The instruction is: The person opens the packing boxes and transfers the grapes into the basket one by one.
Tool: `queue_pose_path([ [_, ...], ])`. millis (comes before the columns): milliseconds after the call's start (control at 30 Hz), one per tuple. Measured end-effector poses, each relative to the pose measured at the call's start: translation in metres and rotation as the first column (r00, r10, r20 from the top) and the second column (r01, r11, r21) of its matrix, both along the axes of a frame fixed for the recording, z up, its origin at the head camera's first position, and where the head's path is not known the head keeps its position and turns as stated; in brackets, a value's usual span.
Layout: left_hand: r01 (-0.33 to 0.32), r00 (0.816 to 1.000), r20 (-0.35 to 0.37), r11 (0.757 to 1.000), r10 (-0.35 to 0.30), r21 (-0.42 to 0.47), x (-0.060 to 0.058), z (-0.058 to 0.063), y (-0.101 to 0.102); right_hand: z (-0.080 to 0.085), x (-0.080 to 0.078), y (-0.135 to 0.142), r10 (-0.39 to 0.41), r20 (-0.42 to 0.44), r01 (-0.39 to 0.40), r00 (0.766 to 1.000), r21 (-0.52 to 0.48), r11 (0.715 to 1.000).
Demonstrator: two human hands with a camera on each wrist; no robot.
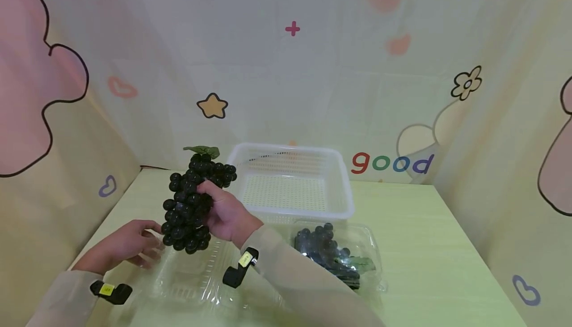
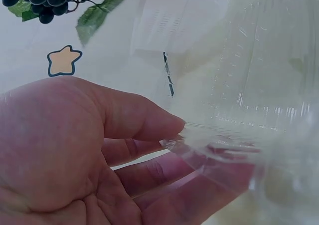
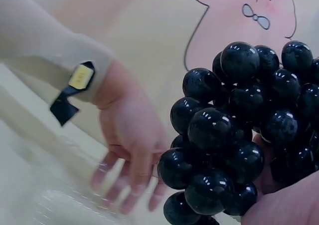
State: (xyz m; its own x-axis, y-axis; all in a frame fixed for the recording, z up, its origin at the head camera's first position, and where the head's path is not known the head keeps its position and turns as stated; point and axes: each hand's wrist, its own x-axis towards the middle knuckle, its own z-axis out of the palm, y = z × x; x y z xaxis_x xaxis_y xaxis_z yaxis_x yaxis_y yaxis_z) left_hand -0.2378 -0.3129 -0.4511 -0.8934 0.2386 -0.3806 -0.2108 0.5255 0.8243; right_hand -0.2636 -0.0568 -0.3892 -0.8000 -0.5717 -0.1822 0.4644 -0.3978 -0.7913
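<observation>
A bunch of dark grapes (image 1: 185,215) with a green leaf at its top is held up by my right hand (image 1: 228,215). In the right wrist view the glossy grapes (image 3: 214,135) fill the right side. Below the bunch, an open clear plastic box (image 1: 183,280) lies on the table. My left hand (image 1: 129,245) is at its left side. The left wrist view shows the thumb on top and the fingers under the thin clear rim (image 2: 174,142), pinching it. From the head, the left fingertips are partly behind the grapes.
A white plastic basket (image 1: 286,215) stands at the back, near the printed curtain (image 1: 286,79). To the right, another clear box (image 1: 373,247) contains a second bunch of dark grapes (image 1: 328,252) with a leaf. The pale table (image 1: 429,247) extends to the right.
</observation>
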Motion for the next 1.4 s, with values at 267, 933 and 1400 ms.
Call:
queue_pose_path([
  [267,-0.003,1.000,-0.013,1.000,0.003,-0.013,0.000,-0.003,0.001,0.019,-0.026,0.021,-0.028,-0.042,0.028,0.999,-0.011,1.000],
  [933,-0.004,0.999,-0.035,1.000,0.004,-0.009,0.002,-0.002,0.000,0.015,-0.096,0.072,-0.230,-0.039,0.232,0.972,0.043,0.972],
  [1400,-0.018,0.999,-0.030,1.000,0.018,-0.006,0.002,-0.005,-0.001,-0.011,-0.119,0.088,-0.400,0.023,0.381,0.916,0.258,0.888],
])
